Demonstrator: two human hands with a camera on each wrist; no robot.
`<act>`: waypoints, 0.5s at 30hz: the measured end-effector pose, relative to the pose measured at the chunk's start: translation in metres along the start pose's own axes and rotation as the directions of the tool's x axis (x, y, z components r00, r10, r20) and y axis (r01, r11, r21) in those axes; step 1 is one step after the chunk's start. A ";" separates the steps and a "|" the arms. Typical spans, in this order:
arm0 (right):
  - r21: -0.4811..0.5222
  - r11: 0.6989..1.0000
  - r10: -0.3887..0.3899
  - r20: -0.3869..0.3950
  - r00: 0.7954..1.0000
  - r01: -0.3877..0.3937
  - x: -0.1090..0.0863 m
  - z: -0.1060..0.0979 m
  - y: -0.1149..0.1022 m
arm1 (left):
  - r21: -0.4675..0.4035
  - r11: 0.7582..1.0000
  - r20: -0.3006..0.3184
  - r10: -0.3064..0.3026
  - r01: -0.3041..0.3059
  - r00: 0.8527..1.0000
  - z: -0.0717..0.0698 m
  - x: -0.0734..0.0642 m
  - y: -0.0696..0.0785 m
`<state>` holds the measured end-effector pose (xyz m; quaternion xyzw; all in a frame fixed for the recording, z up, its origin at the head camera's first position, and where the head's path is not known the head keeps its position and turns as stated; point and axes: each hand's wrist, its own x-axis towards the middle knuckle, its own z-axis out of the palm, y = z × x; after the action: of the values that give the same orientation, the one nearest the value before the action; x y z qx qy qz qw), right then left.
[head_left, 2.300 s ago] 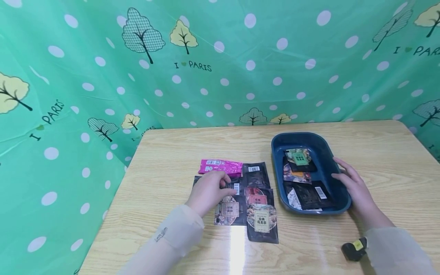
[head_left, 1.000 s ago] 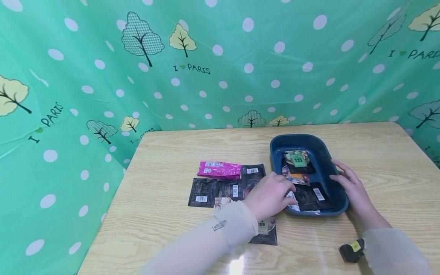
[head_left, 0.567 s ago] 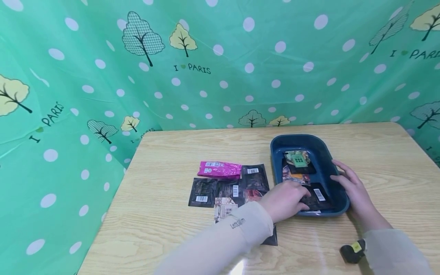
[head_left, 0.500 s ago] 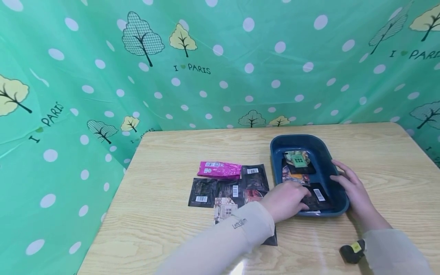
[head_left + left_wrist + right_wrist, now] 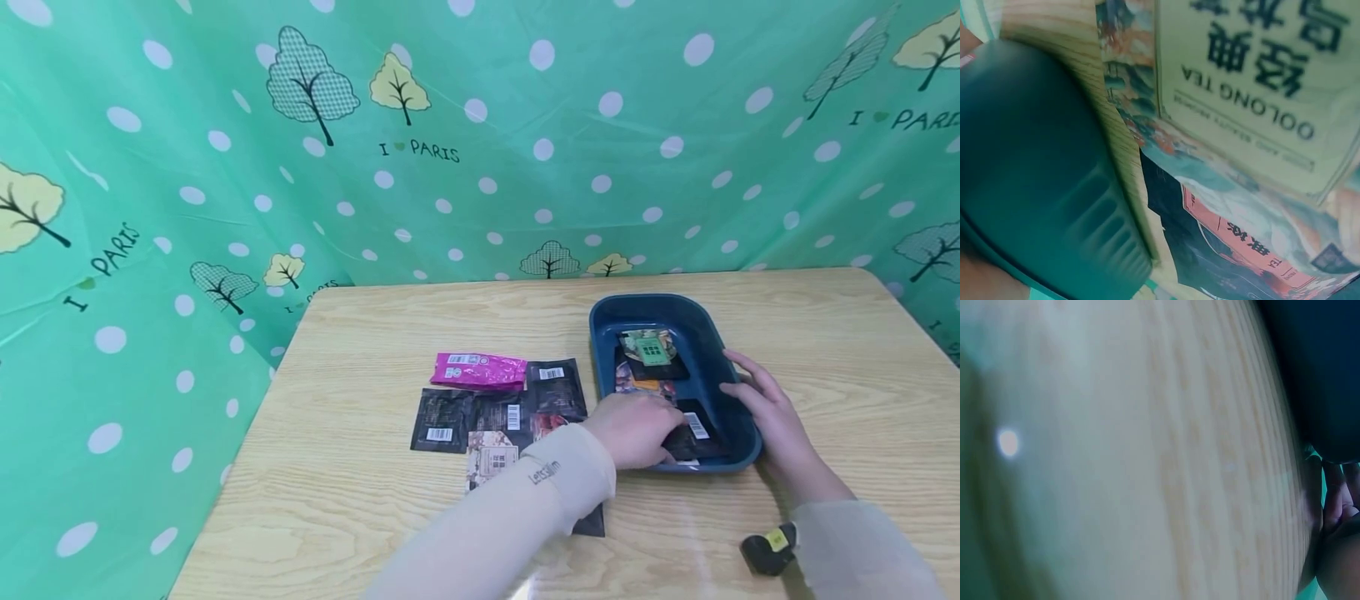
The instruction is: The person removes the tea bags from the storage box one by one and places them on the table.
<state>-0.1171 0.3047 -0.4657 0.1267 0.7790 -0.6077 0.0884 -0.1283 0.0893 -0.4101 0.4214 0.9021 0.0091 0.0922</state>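
Dark packets inside blue bin

Qty chk: 1 tbl, 1 tray

On tbl: 1 pink pkt, 6 dk sachets vis. In tray: min. 3 tea pkts, pt. hidden. Also 1 L hand, 1 R hand, 1 blk gadget, 1 cloth.

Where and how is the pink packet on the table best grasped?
Pinch the pink packet by its left end, coming from the left, I'd judge: it lies lengthwise left to right, black sachets border its near side and right end, and bare table adjoins that left end.
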 end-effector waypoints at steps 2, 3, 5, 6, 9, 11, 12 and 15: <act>0.003 1.000 0.003 0.003 1.000 -0.003 0.000 0.001 -0.001 | 0.009 1.000 0.029 -0.006 0.005 1.000 0.000 0.002 -0.001; 0.007 1.000 0.002 0.004 1.000 -0.002 -0.001 0.002 -0.002 | 0.011 1.000 0.039 -0.008 0.008 0.999 0.000 0.003 -0.001; 0.013 1.000 -0.003 0.005 1.000 0.003 -0.001 0.002 -0.002 | 0.012 1.000 0.051 -0.014 0.014 0.999 0.001 0.004 -0.001; 0.014 1.000 -0.006 0.004 1.000 0.006 -0.001 0.003 -0.003 | 0.011 1.000 0.054 -0.017 0.016 0.998 0.001 0.005 -0.001; 0.018 1.000 -0.006 -0.001 1.000 0.006 -0.001 0.003 -0.003 | 0.002 1.000 0.056 -0.019 0.019 0.998 0.003 0.007 -0.001; 0.012 1.000 -0.003 -0.004 1.000 0.003 -0.001 0.002 -0.002 | -0.001 1.000 0.060 -0.020 0.020 0.998 0.003 0.008 0.000; 0.009 1.000 0.000 -0.006 1.000 0.000 -0.001 0.002 -0.002 | -0.001 1.000 0.066 -0.022 0.022 0.998 0.003 0.009 0.000; 0.006 1.000 0.010 -0.010 1.000 -0.010 -0.001 0.001 -0.002 | 0.003 1.000 0.088 -0.031 0.031 0.996 0.003 0.012 0.001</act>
<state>-0.1166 0.3027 -0.4634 0.1338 0.7770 -0.6089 0.0872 -0.1343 0.0989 -0.4148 0.4074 0.9037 -0.0116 0.1314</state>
